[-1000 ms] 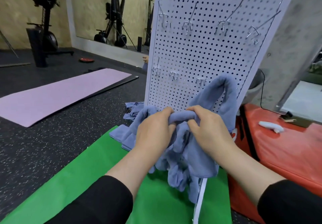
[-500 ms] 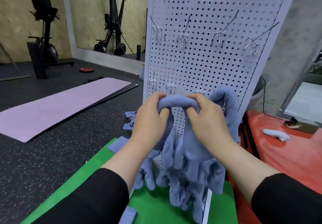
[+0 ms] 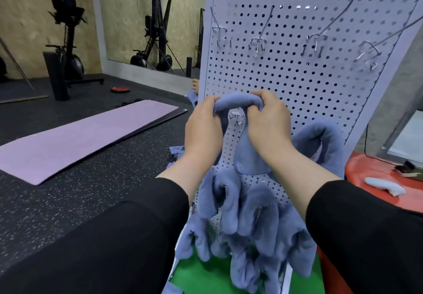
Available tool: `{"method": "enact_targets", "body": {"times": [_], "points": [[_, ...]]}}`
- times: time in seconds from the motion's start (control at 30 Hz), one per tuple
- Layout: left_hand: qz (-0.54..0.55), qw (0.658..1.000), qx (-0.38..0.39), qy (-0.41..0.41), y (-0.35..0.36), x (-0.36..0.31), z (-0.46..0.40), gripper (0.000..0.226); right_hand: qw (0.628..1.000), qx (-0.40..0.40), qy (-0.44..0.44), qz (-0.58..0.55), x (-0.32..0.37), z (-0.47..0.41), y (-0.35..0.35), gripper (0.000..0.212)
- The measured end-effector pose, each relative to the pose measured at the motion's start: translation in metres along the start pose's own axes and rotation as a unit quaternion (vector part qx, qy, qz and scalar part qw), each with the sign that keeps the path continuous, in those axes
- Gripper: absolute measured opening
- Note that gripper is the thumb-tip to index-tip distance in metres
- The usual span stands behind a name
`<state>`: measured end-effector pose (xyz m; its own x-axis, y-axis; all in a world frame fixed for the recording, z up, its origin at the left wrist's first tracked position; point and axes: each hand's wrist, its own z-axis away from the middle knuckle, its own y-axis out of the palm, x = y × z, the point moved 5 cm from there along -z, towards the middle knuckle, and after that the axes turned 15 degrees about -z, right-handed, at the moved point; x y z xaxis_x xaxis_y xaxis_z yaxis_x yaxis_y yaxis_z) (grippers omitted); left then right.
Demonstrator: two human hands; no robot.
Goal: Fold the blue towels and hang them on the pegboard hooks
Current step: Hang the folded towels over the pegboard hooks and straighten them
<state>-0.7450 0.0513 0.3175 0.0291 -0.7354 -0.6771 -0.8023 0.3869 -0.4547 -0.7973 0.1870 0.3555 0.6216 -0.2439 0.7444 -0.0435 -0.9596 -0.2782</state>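
At centre frame, the left hand [image 3: 203,131] and right hand [image 3: 267,124] are gripping a folded blue towel [image 3: 238,100] just above a bare pegboard hook [image 3: 238,118], needing lowering onto it.

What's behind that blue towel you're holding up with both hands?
Behind the held towel stands the white pegboard. One empty metal hook shows in the gap under its loop. Lower down, hanging towels cover the board, so any hooks there are mostly hidden.
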Motion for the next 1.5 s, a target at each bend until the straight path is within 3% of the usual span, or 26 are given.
{"method": "enact_targets", "body": {"times": [0.13, 0.27, 0.5, 0.67, 0.87, 1.03, 1.17, 1.27, 1.37, 1.5], "points": [[-0.006, 1.000, 0.016, -0.001, 0.030, 0.016, 0.003, 0.038, 0.999, 0.008, 0.031, 0.001, -0.026, 0.003, 0.007, 0.026], [0.066, 0.991, 0.104, -0.045, 0.060, 0.033, 0.027, 0.035, 0.998, 0.042, 0.048, 0.007, -0.049, 0.026, 0.015, 0.030], [0.089, 0.979, 0.180, -0.027, 0.082, 0.053, 0.059, 0.068, 0.995, 0.057, 0.079, -0.012, -0.069, 0.054, 0.029, 0.060], [0.072, 0.979, 0.189, -0.021, 0.076, 0.069, 0.070, 0.073, 0.996, 0.078, 0.034, 0.011, -0.067, 0.074, 0.028, 0.074], [-0.019, 0.987, 0.159, -0.024, 0.036, 0.094, 0.082, 0.053, 0.993, 0.078, -0.084, -0.027, -0.043, 0.106, 0.032, 0.061], [-0.088, 0.983, 0.146, -0.074, -0.018, 0.162, 0.109, 0.031, 0.985, 0.147, -0.070, -0.050, -0.046, 0.154, 0.064, 0.037], [-0.210, 0.946, 0.210, -0.130, -0.054, 0.249, 0.165, 0.026, 0.955, 0.294, 0.040, 0.023, -0.088, 0.232, 0.118, 0.031], [-0.301, 0.887, 0.329, -0.121, -0.063, 0.306, 0.214, 0.027, 0.908, 0.402, 0.097, 0.069, -0.122, 0.300, 0.151, 0.033], [-0.342, 0.827, 0.429, -0.121, -0.069, 0.350, 0.261, 0.028, 0.870, 0.470, 0.120, 0.091, -0.147, 0.356, 0.177, 0.036], [-0.350, 0.796, 0.464, -0.167, -0.071, 0.400, 0.309, 0.034, 0.823, 0.542, 0.125, 0.114, -0.169, 0.408, 0.214, 0.043]]}}
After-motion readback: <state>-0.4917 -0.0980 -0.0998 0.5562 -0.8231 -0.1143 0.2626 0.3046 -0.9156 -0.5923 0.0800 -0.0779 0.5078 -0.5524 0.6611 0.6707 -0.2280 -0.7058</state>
